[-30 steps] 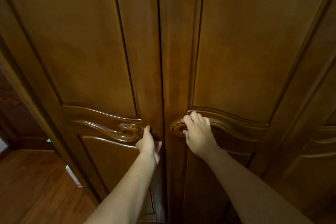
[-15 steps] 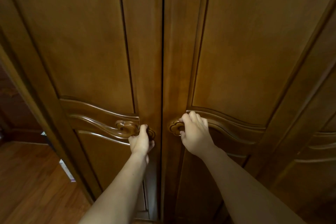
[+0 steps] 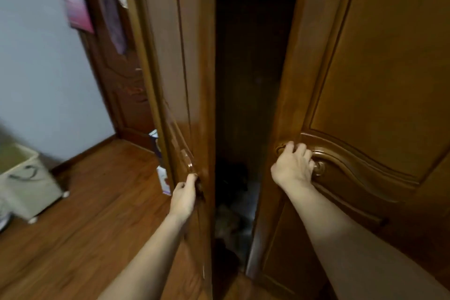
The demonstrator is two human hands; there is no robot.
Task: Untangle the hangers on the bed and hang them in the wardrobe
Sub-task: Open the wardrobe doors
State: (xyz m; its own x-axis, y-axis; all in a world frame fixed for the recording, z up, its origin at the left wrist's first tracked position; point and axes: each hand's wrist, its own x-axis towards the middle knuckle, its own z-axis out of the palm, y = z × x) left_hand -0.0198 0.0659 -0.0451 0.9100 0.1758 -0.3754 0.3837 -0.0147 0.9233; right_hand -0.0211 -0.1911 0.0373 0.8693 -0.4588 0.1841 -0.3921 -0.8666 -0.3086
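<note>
The left door point(image 3: 192, 80), swung wide, could be knocked into the items point(image 3: 162, 178) beside the wardrobe point(image 3: 253, 80). Both arms are stretched forward: the left hand point(image 3: 183, 198) is clenched on its handle, the right hand point(image 3: 293, 168) on the right knob point(image 3: 319, 168). No hangers are seen.

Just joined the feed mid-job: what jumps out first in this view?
Two carved wooden wardrobe doors, the left door and right door, stand parted around a dark gap at centre. The left hand and right hand each grip a handle. A pale wheeled bin sits on the floor, far left.
</note>
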